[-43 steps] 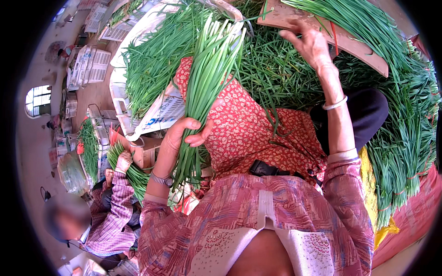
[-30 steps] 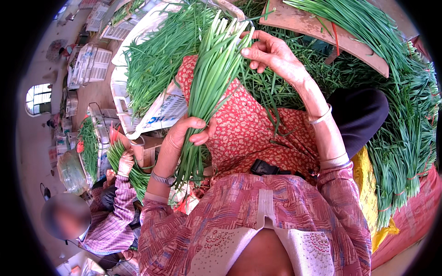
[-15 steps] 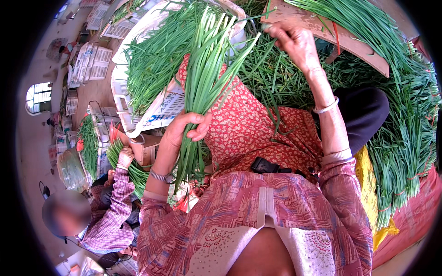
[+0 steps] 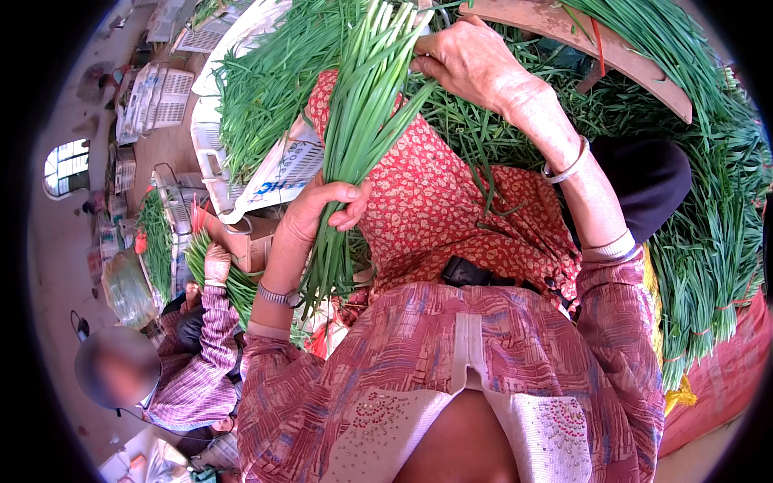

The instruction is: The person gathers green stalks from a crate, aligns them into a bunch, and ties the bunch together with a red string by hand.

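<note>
My left hand [image 4: 326,211] is wrapped round the lower part of a bunch of long, flat-leaved chives [image 4: 366,113]. Their pale ends point up and away, while the green tips hang below my fist. At the bunch's right side, close to the pale ends, my right hand [image 4: 471,68] is closed in a pinch on a chive stalk; its fingers partly hide the stalk's end. Beneath the bunch, a red flowered apron [image 4: 451,193] covers my lap, with a few loose leaves lying on it.
A white crate [image 4: 211,153] heaped with chives stands at the far left. Loose greens [image 4: 499,141] lie beyond my lap. A wooden board [image 4: 628,64] carries more chives, and tied bundles [image 4: 700,266] are stacked on the right. Another person [image 4: 193,362] handles chives at left.
My right hand has moved left and slightly nearer, from beside the bunch to its pale ends. The left hand keeps its grip, with the bunch shifted slightly.
</note>
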{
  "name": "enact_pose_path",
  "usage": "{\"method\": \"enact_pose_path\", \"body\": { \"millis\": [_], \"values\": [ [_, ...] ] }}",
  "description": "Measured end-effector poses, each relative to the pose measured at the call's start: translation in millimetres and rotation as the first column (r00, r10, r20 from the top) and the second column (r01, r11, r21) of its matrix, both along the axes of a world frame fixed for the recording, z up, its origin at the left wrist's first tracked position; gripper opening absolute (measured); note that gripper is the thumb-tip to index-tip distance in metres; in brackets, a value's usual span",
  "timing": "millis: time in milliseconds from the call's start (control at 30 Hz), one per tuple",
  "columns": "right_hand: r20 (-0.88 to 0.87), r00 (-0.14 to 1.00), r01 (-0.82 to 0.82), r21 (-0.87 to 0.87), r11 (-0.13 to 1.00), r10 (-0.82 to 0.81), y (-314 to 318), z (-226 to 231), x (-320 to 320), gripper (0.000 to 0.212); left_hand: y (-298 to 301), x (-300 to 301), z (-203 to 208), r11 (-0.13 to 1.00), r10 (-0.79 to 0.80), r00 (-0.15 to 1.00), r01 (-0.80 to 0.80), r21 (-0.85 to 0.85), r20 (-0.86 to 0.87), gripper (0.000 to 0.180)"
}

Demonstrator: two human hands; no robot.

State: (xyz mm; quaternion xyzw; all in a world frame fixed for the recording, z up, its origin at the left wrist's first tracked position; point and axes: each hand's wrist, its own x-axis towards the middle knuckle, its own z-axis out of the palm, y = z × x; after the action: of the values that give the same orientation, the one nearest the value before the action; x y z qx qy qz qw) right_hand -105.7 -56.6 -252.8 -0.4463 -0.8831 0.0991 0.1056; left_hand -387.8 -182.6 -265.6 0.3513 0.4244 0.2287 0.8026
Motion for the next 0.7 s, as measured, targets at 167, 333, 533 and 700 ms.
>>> {"method": "enact_pose_path", "body": {
  "millis": [167,333,533,700],
  "values": [
    [-0.280,0.957,0.200,0.447,0.872,-0.075,26.6,-28.3,35.6,0.016,-4.4,-10.3,-2.4,1.000,0.012,0.999,-0.011,-0.029,0.040,0.032],
    [0.077,0.773,0.596,0.254,0.762,-0.630,51.7,-48.8,145.4,0.029,-5.4,-13.9,-1.2,0.989,0.142,0.981,-0.136,-0.053,0.133,0.033],
    [-0.664,0.660,0.011,-0.460,0.888,-0.352,-9.3,-21.2,38.5,0.096,35.4,38.8,40.3,0.965,0.145,0.980,-0.170,0.200,0.133,0.064],
    [-0.953,0.103,-0.350,-0.303,0.886,-0.285,-24.9,41.1,12.0,0.080,76.1,124.6,49.2,0.858,0.196,0.960,-0.071,0.508,-0.198,0.029]
  ]
}}
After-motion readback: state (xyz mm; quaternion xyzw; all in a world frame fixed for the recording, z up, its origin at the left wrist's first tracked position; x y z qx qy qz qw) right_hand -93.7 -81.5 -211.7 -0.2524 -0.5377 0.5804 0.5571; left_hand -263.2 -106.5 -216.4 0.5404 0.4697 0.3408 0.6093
